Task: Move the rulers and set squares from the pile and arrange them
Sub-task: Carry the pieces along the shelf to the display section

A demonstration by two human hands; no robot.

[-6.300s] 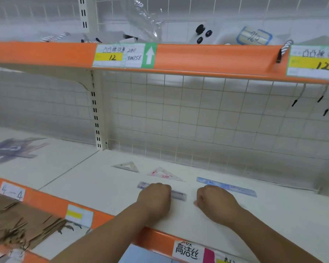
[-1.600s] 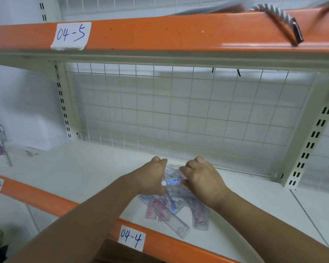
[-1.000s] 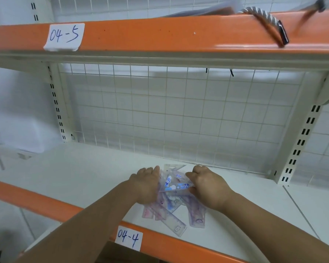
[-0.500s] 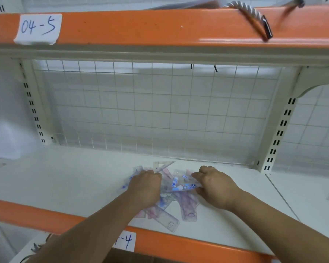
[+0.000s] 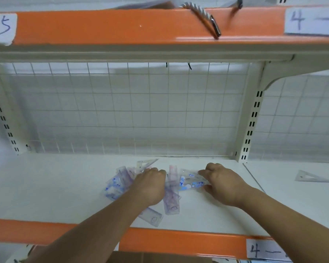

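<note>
With your left hand [image 5: 150, 186] pressing flat on the heap of clear plastic rulers and set squares [image 5: 122, 182], keep your right hand [image 5: 223, 184] pinching the blue-printed transparent ruler [image 5: 190, 182] and slide it out sideways.

Clear, glossy plastic rulers [image 5: 171, 198] printed in blue and purple lie on a smooth, matt off-white shelf [image 5: 46, 190] at centre frame. The orange shelf edge [image 5: 188, 242] has a painted sheen; a handwritten paper label [image 5: 264, 250] sits lower right, before a wire grid backing [image 5: 122, 111].
</note>
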